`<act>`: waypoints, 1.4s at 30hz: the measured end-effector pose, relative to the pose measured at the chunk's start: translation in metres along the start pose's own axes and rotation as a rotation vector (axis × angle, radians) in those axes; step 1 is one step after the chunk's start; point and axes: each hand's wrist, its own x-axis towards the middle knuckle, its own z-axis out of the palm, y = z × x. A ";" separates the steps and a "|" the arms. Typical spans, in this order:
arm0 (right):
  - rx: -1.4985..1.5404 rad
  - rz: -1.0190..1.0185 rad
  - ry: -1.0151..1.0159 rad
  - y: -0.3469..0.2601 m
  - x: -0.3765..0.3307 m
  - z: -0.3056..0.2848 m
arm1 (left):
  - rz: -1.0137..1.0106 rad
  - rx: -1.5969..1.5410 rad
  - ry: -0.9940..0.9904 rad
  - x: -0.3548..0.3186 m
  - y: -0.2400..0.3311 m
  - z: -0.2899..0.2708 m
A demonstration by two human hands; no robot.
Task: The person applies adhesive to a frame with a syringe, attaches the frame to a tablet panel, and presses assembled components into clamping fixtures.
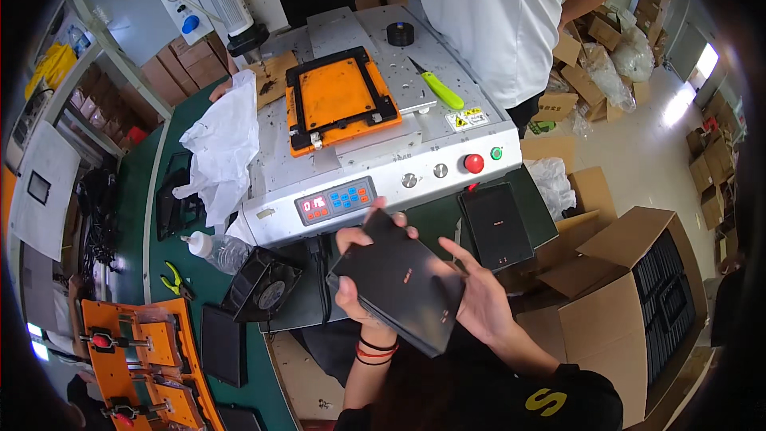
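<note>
My left hand [351,291] is closed on a flat black rectangular panel [407,279], with its thumb on the near left edge and its fingertips round the far edge. The panel is tilted and looks like more than one layer, though I cannot tell for certain. Small orange marks show on its upper face. My right hand [485,299] is at the panel's right corner with fingers stretched and apart; whether it touches the panel I cannot tell. A similar black panel [496,226] lies on the table just beyond my right hand.
A white machine [375,168] with buttons carries an orange and black fixture [339,100]. On it lies a green-handled knife [441,89]. A co-worker [495,24] stands behind. At left are a fan [262,286], a clear bottle [219,251] and orange clamps [152,359]. An open carton [606,311] holds black parts.
</note>
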 end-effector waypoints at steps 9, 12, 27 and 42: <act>-0.129 -0.366 0.274 0.009 -0.008 0.002 | 0.046 0.315 -0.059 -0.030 -0.047 0.001; -0.418 -0.542 0.389 0.006 -0.012 -0.003 | -0.138 0.074 -0.039 -0.031 -0.063 -0.004; -1.785 -1.084 0.531 -0.019 -0.059 -0.066 | -0.765 -0.398 0.130 -0.041 -0.122 0.040; -1.986 -1.244 0.639 -0.021 -0.008 -0.108 | -1.037 -0.247 0.054 -0.033 -0.125 -0.005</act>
